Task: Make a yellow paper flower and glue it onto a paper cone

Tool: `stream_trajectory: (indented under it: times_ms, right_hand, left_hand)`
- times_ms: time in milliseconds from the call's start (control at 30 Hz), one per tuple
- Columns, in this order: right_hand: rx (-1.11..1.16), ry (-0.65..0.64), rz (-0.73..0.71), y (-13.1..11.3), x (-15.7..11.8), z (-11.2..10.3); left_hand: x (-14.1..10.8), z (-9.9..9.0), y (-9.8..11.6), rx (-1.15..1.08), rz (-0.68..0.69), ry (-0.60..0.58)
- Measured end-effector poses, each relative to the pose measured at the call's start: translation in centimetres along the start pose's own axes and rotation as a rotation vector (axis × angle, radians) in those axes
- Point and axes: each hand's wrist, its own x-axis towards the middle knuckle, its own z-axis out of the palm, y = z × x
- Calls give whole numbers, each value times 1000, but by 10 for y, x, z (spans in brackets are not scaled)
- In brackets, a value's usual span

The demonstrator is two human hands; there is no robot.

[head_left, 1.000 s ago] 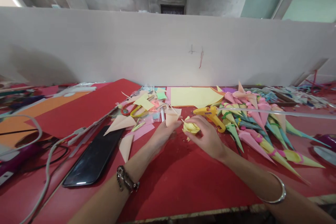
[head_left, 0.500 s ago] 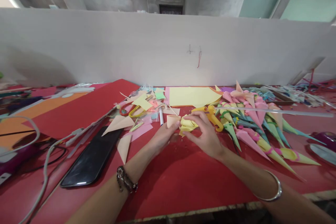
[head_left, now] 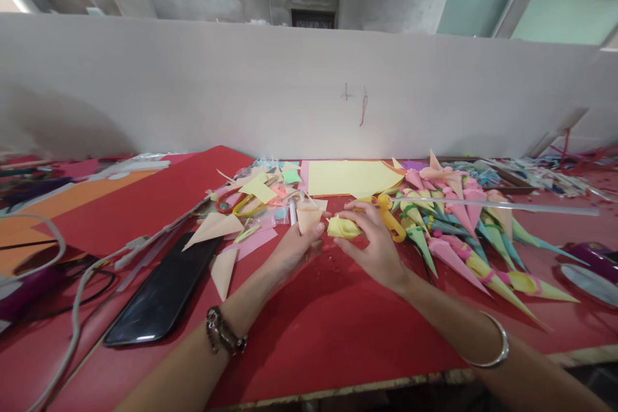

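A phone (head_left: 161, 299) lies at my left on the red table (head_left: 313, 347). My left hand (head_left: 290, 251) pinches a peach cone (head_left: 308, 220), mouth up — near it, my right hand's (head_left: 375, 251) thumb and fingertips grip a yellow flower (head_left: 342, 227). Beyond: glue gun (head_left: 396, 226), yellow paper (head_left: 355, 178) — then the white partition (head_left: 203, 90).

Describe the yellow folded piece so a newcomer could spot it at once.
Start at the red table in front of the pale partition. The yellow folded piece is in the right hand, just right of the peach cone in the left hand. Unlike the flat yellow sheet and yellow glue gun nearby, it is small and bunched into folds.
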Motion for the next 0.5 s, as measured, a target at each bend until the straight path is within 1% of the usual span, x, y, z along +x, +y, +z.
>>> stream_trajectory:
  times_ms: [133, 267, 367, 500]
  right_hand:
    - [-15, 9, -16, 0, 1, 0]
    - [-11, -2, -28, -4, 1, -1]
    - [4, -9, -33, -5, 1, -2]
    - [19, -9, -54, -4, 0, -2]
  left_hand:
    - [0, -1, -2, 1, 8, -55]
    - [-2, 1, -3, 98, 65, -23]
    - [-3, 3, -3, 164, 74, 6]
    - [-4, 5, -1, 189, 90, 21]
